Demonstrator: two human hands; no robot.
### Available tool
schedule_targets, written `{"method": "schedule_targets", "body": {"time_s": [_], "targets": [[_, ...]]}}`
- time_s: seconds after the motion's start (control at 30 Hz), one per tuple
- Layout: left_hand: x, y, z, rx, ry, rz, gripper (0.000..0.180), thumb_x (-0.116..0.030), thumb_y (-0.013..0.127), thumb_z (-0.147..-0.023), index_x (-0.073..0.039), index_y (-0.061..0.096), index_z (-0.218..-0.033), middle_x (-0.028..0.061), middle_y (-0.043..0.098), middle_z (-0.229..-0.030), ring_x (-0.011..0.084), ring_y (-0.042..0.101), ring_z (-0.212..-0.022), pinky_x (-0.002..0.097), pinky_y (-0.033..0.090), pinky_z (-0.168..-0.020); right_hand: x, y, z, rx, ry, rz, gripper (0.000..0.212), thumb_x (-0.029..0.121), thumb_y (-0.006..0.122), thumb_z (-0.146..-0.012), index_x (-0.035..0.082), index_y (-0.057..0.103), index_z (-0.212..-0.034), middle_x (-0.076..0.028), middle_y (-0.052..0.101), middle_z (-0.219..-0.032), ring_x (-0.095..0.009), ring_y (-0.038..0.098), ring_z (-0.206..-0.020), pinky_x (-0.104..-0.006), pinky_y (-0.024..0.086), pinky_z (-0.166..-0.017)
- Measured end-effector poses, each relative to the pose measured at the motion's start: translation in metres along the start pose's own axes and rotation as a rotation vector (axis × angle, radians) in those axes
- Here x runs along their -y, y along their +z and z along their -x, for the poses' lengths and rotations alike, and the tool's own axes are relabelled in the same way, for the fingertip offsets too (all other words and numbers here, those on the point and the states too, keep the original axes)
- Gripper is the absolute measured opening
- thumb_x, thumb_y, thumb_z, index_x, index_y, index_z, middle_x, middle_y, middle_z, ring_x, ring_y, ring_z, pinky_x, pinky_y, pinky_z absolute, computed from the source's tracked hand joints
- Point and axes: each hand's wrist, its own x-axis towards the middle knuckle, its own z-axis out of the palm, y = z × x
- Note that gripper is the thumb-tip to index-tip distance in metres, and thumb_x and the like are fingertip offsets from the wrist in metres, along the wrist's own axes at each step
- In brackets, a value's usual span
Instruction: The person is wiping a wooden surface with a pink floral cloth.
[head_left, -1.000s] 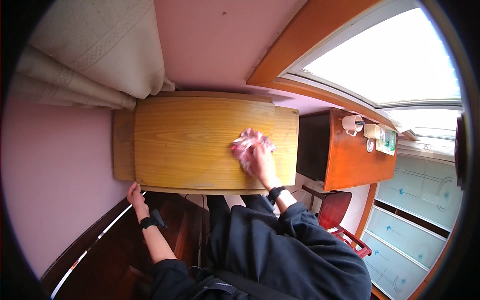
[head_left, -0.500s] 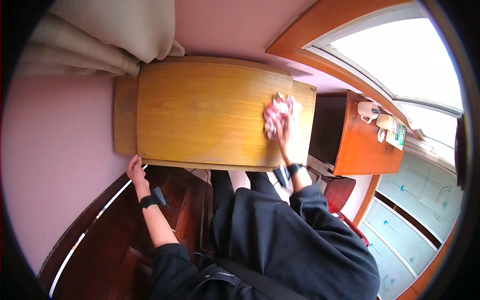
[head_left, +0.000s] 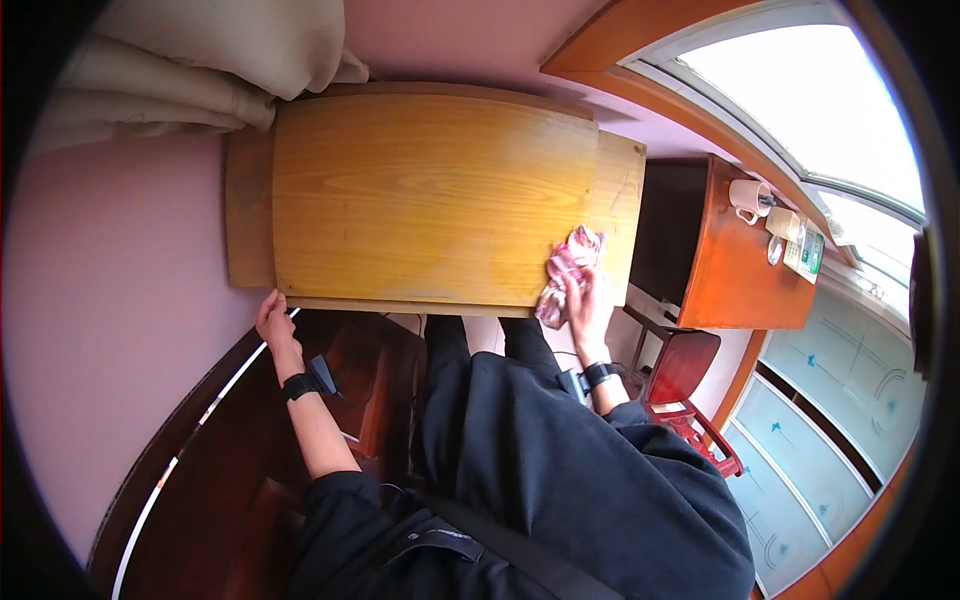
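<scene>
A yellow-brown wooden tabletop spreads out in front of me, with a pale, damp-looking patch near its front edge. My right hand is closed on a crumpled pink and white cloth, pressed onto the surface near the front right corner. Part of the cloth sticks out past the fingers, toward the far side. At the front left corner, my left hand grips the edge of the tabletop, its fingers partly hidden. Each wrist wears a black band with a small dark device.
On the right, a reddish-brown cabinet carries a white mug and small boxes. Below it stands a dark red chair. A beige curtain hangs at the far left, against a pink wall. A bright window is at upper right.
My right hand has drawn the cloth toward me, down to the front right part of the tabletop. My left hand keeps its place at the corner. The whole view has shifted slightly.
</scene>
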Motion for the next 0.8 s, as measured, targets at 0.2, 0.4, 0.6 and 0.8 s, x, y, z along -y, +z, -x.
{"method": "schedule_targets", "body": {"time_s": [0.2,0.4,0.6,0.8], "targets": [[0.003,-0.005,-0.005,0.042,-0.02,-0.012,0.019,-0.01,0.075,-0.094,-0.012,0.075,-0.113,-0.0076,0.059,-0.077,0.002,0.034,-0.049,0.021,0.022,-0.041,0.069,0.039,0.053,0.21,-0.1,-0.018,0.027,0.02,0.074,-0.092,0.005,0.061,-0.111,-0.018,0.062,-0.107,-0.039,0.063,-0.098,-0.0463,0.053,-0.085],[-0.001,-0.012,-0.007,0.094,-0.045,-0.03,0.028,-0.008,0.069,-0.096,-0.007,0.07,-0.124,-0.0026,0.063,-0.083,0.003,0.035,-0.047,0.0218,0.022,-0.041,0.028,0.005,0.039,0.134,-0.031,0.04,0.028,0.019,0.076,-0.091,0.006,0.062,-0.111,-0.016,0.063,-0.106,-0.036,0.064,-0.097,-0.0428,0.053,-0.084],[0.002,-0.015,-0.01,0.094,-0.027,0.01,0.032,-0.009,0.069,-0.096,-0.006,0.067,-0.128,-0.0043,0.054,-0.077,0.0035,0.036,-0.05,0.0211,0.023,-0.042,-0.002,-0.018,0.022,0.138,-0.024,-0.022,0.026,0.022,0.075,-0.094,0.006,0.063,-0.11,-0.017,0.061,-0.104,-0.035,0.063,-0.086,-0.0425,0.053,-0.077],[0.003,-0.017,-0.01,0.088,-0.044,0.045,0.025,-0.006,0.07,-0.094,-0.005,0.07,-0.12,0.0013,0.062,-0.083,0.0046,0.037,-0.046,0.022,0.023,-0.039,0.007,0.005,-0.011,0.046,-0.157,-0.021,0.025,0.022,0.074,-0.094,0.003,0.063,-0.107,-0.02,0.059,-0.105,-0.038,0.063,-0.091,-0.0446,0.052,-0.08]]}}
